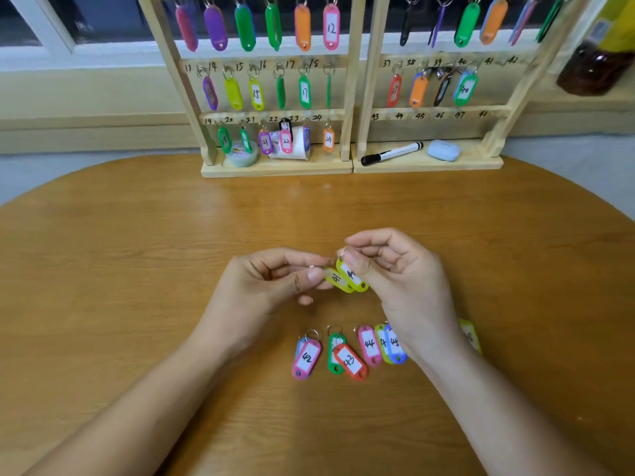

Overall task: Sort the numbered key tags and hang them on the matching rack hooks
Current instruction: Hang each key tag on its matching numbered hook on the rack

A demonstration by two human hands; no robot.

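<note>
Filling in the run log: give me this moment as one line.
left hand: pinches yellow tag 41 | right hand: pinches second yellow tag | table: tag 42, tag 43, tag 44 loose

The left hand (271,283) and the right hand (398,280) are both bare. The left forearm (137,400) and the right forearm (498,407) are bare too, right up to the lower edge of the view. The fingers (309,274) are slim, with short, rounded nails that have a slight sheen, and fine creases line the knuckles.
</note>
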